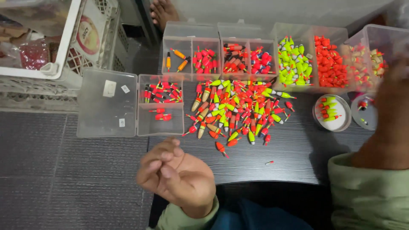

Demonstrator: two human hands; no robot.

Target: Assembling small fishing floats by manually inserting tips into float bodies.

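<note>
A heap of small fishing floats (232, 110) in orange, red and yellow-green lies on the dark table (294, 153). My left hand (177, 174) hovers over the table's near-left corner, a little short of the heap. Its fingers are curled together and nothing shows in them. My right forearm, in a green sleeve (366, 191), reaches up the right side. My right hand (396, 81) is blurred over a clear tub (377, 38) of floats at the far right, and its grip is hidden.
Clear compartment boxes (213, 55) of sorted floats line the back. A small box (159, 108) with its lid (108, 102) open sits left. Two round dishes (332, 113) are on the right, a white crate (64, 47) far left, and another person's bare foot (164, 10) at the top.
</note>
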